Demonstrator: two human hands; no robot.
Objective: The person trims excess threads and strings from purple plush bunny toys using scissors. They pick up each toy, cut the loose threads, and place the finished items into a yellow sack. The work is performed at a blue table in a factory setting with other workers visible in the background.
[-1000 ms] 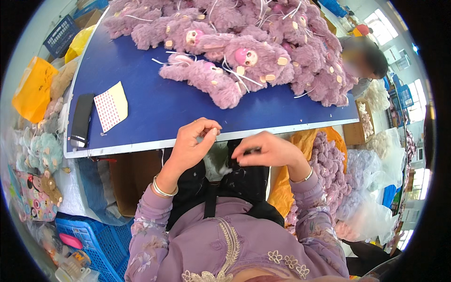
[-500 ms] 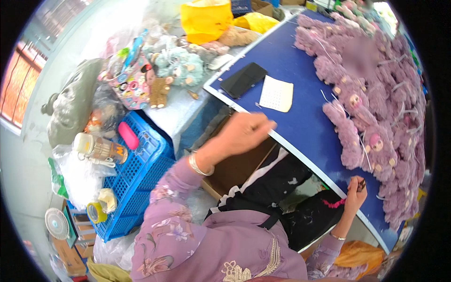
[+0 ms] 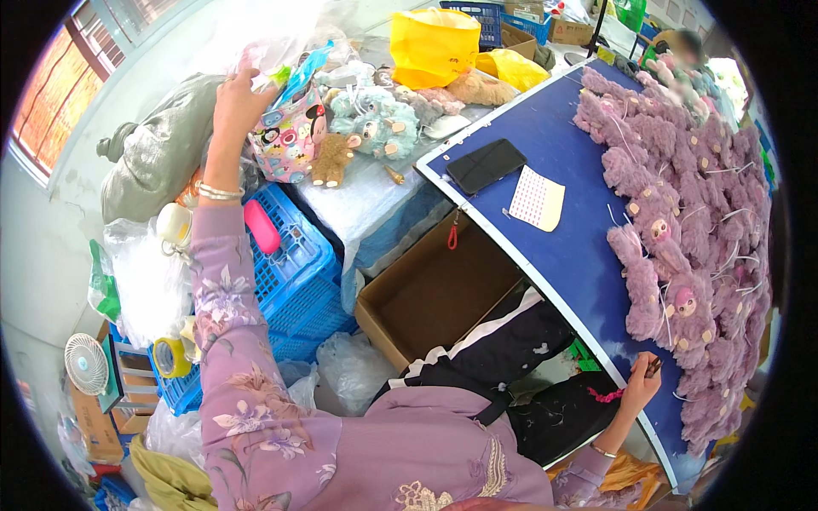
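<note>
Stretched out to the far left, my left hand [image 3: 241,104] is at the top edge of a pink cartoon-print bag [image 3: 290,140]. Its fingers look apart, and I see nothing held in them. A blue and green plastic wrapper [image 3: 304,75] sticks up beside it. At the blue table's front edge, my right hand [image 3: 639,387] is closed round a small dark tool [image 3: 653,368], mostly hidden by the fingers. A pink coiled cord [image 3: 605,395] hangs by that hand. Purple plush toys [image 3: 682,298] with white ties are heaped beyond it.
On the blue table [image 3: 588,281] lie a black phone [image 3: 486,166] and a sheet of stickers [image 3: 538,198]. A blue crate [image 3: 294,255] carries a pink case [image 3: 262,226]. Below the table edge is a cardboard box [image 3: 426,289]. A yellow bag [image 3: 434,47] stands behind.
My left hand has swung from near the table's corner out to the far left, up to the printed bag. My right hand stays at the table edge with the dark tool. The view has shifted.
</note>
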